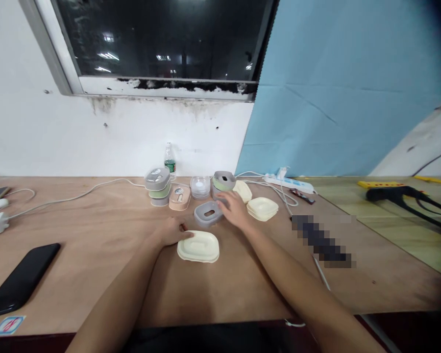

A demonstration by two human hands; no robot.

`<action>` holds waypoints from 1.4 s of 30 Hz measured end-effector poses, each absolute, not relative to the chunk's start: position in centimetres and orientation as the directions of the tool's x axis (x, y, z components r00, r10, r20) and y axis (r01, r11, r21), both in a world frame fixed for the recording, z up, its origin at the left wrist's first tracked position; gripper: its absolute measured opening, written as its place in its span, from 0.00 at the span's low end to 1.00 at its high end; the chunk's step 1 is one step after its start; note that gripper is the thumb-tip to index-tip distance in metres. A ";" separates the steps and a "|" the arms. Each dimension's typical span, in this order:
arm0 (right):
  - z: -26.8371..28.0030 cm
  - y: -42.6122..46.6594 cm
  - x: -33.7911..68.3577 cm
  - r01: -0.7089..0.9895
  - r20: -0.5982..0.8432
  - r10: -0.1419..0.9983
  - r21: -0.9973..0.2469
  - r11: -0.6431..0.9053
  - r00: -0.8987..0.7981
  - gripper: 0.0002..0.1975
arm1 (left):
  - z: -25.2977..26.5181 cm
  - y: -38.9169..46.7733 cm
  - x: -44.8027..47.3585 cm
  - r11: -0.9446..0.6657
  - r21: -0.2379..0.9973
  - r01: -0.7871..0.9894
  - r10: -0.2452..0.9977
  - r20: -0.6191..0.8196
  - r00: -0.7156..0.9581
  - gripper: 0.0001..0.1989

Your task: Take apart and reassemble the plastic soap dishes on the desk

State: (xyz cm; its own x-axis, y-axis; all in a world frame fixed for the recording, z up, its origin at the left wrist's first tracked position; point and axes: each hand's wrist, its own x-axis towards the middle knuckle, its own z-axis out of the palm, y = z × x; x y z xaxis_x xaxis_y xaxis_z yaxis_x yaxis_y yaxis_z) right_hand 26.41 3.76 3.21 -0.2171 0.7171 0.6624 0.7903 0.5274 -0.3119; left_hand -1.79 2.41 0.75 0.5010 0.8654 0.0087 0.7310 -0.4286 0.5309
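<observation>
My left hand [172,231] is closed at the upper left edge of a shallow cream plastic tray [198,246], its thumb over the rim and the other fingers curled. The tray lies on the table close in front of me. Just beyond it is a grey-lilac box cover [208,214] with an oval slot in its top. At that cover's right edge, my right hand [235,208] grips with thumb and fingers; the far fingertips are partly hidden. Right of this hand lies a stack of cream trays [262,209], with another cream tray [243,191] behind it.
Behind stand stacked slotted boxes [158,186], a pink box [179,197], clear containers [200,187], a grey-green stack [223,180] and a bottle [169,161]. A black phone [20,282] lies left; a power strip [290,184] and cables lie at the back right.
</observation>
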 end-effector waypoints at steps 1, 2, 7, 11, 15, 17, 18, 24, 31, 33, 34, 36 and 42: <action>2.5 3.2 26.3 0.777 0.612 0.739 -0.307 0.550 -0.281 0.15 | 0.7 2.4 -1.8 -0.433 0.526 0.732 0.865 0.015 0.501 0.19; 1.8 2.7 26.3 0.767 0.562 0.759 -0.310 0.561 -0.329 0.16 | 0.7 2.4 -1.7 -0.437 0.521 0.733 0.866 0.023 0.500 0.19; -0.8 1.8 26.9 0.746 0.410 0.839 -0.415 0.521 -0.358 0.13 | 0.7 2.4 -1.6 -0.466 0.494 0.734 0.859 0.056 0.509 0.19; -0.7 2.2 26.3 0.660 0.476 0.833 -0.534 0.529 -0.282 0.11 | 0.9 2.1 -1.5 -0.423 0.528 0.736 0.894 0.108 0.436 0.27; 0.5 0.9 24.5 0.522 0.556 0.798 -0.621 0.585 -0.232 0.11 | 1.3 1.7 -1.4 -0.406 0.640 0.653 0.913 0.251 0.322 0.34; 1.1 -0.3 23.5 0.475 0.568 0.771 -0.615 0.630 -0.287 0.10 | 1.5 1.6 -1.4 -0.430 0.672 0.603 0.903 0.311 0.298 0.31; 1.3 -0.8 23.0 0.457 0.561 0.756 -0.604 0.652 -0.337 0.10 | 1.6 1.6 -1.4 -0.441 0.669 0.598 0.897 0.320 0.304 0.29; 1.7 -2.5 21.6 0.428 0.354 0.707 -0.603 0.673 -0.613 0.12 | 2.1 1.6 -1.6 -0.525 0.497 0.691 0.847 0.222 0.483 0.23; 2.0 -2.4 21.8 0.507 0.264 0.742 -0.588 0.630 -0.616 0.32 | 1.7 1.8 -1.8 -0.509 0.526 0.682 0.850 0.182 0.494 0.13; 2.4 -2.6 21.5 0.516 0.254 0.726 -0.559 0.649 -0.639 0.41 | 1.5 2.0 -2.0 -0.505 0.531 0.681 0.851 0.170 0.498 0.13; 2.6 -2.8 21.3 0.519 0.248 0.716 -0.542 0.661 -0.653 0.44 | 1.4 2.1 -2.1 -0.509 0.522 0.684 0.849 0.172 0.500 0.13; 2.8 -3.2 21.0 0.535 0.239 0.704 -0.503 0.679 -0.669 0.46 | 1.5 2.3 -2.3 -0.526 0.486 0.698 0.843 0.185 0.505 0.14; 3.0 -3.7 20.4 0.618 0.291 0.722 -0.379 0.689 -0.627 0.46 | 1.9 2.2 -2.5 -0.490 0.475 0.731 0.868 0.184 0.462 0.25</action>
